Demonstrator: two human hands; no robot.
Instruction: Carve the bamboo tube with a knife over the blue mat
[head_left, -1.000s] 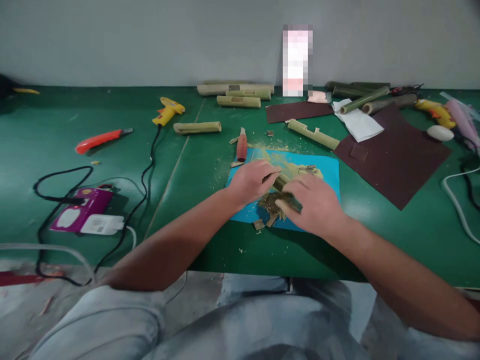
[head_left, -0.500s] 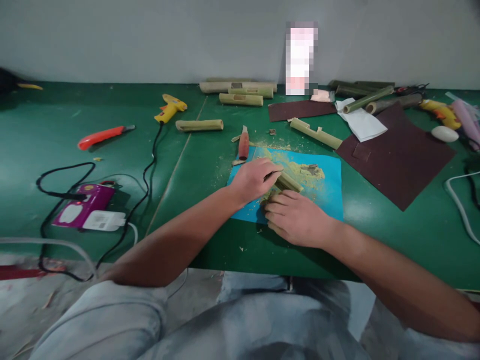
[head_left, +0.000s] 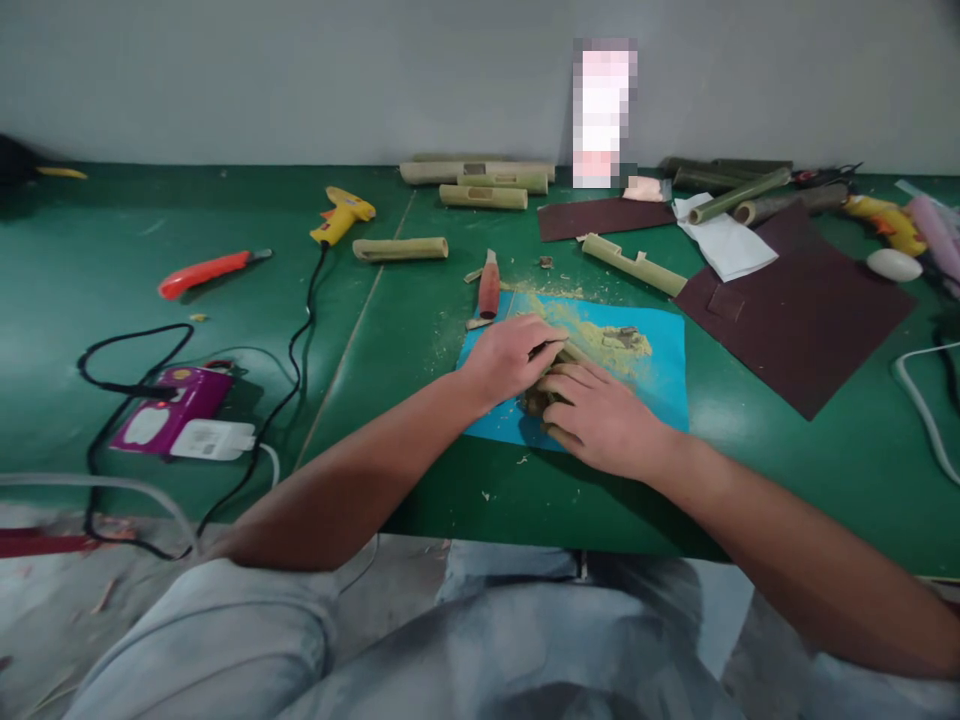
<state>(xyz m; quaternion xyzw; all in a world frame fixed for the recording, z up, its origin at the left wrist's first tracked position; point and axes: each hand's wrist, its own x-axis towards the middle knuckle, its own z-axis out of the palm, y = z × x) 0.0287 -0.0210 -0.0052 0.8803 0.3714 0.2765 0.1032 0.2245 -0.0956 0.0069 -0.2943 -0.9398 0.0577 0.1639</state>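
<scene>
My left hand [head_left: 516, 355] is closed around a short bamboo tube [head_left: 574, 350] above the blue sheet [head_left: 664, 385]. My right hand [head_left: 604, 415] presses against the tube's near side with its fingers curled. Something small and brown [head_left: 534, 402] shows by the right fingertips; what it is, and whether those fingers hold it, is hidden. Yellowish dust [head_left: 611, 340] and shavings lie on the sheet beyond the hands. A red-handled knife [head_left: 489, 288] lies just past my left hand, at the sheet's far left corner.
Cut bamboo tubes [head_left: 484, 197] lie along the wall, with a notched one [head_left: 634, 265] nearer. Brown sheets [head_left: 806, 350] are at right. At left are a yellow glue gun [head_left: 341, 215], an orange cutter [head_left: 206, 275], a purple power strip [head_left: 176, 405] and trailing cords [head_left: 300, 350].
My right hand has moved slightly up and to the right, over the bamboo tube, covering more of it. My left hand stays in place on the tube.
</scene>
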